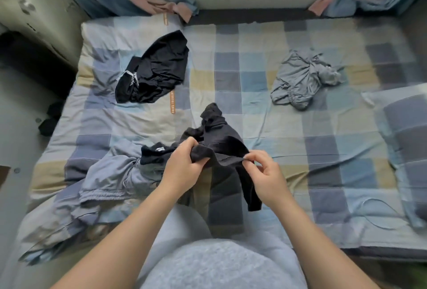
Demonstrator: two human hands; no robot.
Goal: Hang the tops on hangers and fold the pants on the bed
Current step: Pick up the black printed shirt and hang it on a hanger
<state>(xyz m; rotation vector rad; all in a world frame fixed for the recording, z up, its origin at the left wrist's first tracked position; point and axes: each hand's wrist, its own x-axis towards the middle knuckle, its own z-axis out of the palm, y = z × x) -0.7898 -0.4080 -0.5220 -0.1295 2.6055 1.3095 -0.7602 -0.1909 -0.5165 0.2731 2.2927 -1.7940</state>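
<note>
Gripping black garment (221,145), left hand (182,168) fingers curled, right hand (265,173) fingers pinching hem

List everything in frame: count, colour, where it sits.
held garment: 1, black, centre of the bed, lifted in both hands
loose garment: 1, black, crumpled at far left of the bed
grey garment: 1, light grey, crumpled at far right of the bed
grey-blue garment: 1, grey-blue, near left, beside the held garment
bedcover: 1, checked blue, grey and cream, across the bed
pillow: 1, same check, right edge of the bed
draped cloths: 2 bundles, pink and blue, far corners by the wall
left hand: 1, grips the held garment
right hand: 1, pinches the held garment's edge
</note>
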